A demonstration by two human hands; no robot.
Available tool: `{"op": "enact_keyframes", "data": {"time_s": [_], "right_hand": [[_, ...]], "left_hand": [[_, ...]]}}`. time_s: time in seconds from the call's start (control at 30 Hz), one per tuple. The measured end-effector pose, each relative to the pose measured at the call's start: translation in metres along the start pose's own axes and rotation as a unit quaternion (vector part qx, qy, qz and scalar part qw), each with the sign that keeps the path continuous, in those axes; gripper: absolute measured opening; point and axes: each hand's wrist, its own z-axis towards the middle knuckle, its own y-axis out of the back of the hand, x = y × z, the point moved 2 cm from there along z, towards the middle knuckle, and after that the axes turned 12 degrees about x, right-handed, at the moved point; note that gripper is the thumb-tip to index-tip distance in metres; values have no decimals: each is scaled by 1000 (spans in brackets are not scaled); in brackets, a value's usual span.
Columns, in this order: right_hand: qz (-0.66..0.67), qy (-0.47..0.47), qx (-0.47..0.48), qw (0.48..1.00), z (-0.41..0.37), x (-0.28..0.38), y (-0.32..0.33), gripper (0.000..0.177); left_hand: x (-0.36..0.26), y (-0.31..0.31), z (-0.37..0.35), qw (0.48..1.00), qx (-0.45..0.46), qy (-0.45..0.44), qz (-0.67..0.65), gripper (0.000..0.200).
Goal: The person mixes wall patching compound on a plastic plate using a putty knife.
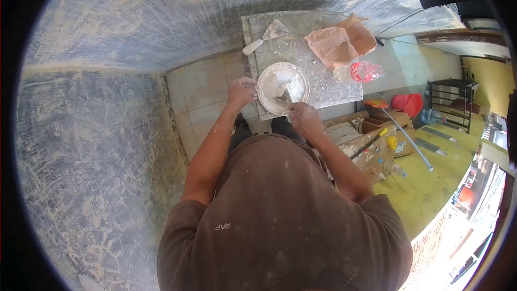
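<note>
On the table (328,94), head view: round tub (260,87) sits near the edge closest to the person, white paste (281,77) inside. Left hand (242,92) is at the tub's left side, fingers bent in against the rim; can't tell if the thumb pinches the wall. Reads as a brace, so the tub doesn't slide or spin under the blade. Right hand (307,118) is closed around a scraper (286,96), coming in over the near-right rim, blade down in the paste. Low, tilted hold probably gives leverage for working the mix. Grip detail partly hidden by the hand itself. Second scraper (276,30) lies flat beyond the tub, handle toward the left edge, likely parked within left-hand reach. Crumpled paper bag (342,40) at far right, bottle (366,71) just beside it; upright or lying, can't tell. Both sit off to the side, which leaves elbow room around the tub.
</note>
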Motion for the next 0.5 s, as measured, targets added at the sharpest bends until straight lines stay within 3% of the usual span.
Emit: {"op": "enact_keyframes", "data": {"time_s": [0.2, 0.33, 0.4, 0.5], "right_hand": [[6, -35, -103, 994, 1, 7, -5, 19], [-16, -127, -12, 992, -24, 21, -6, 20], [57, -93, -76, 991, -16, 22, -31, 20], [74, -117, -120, 983, 3, 34, -31, 19]], "left_hand": [[3, -9, -5, 1000, 6, -2, -12, 17], [5, -7, 1, 998, 15, -6, 56, 17], [3, -6, -3, 999, 41, 23, 11, 16], [10, -1, 6, 999, 46, -2, 7, 13]]}}
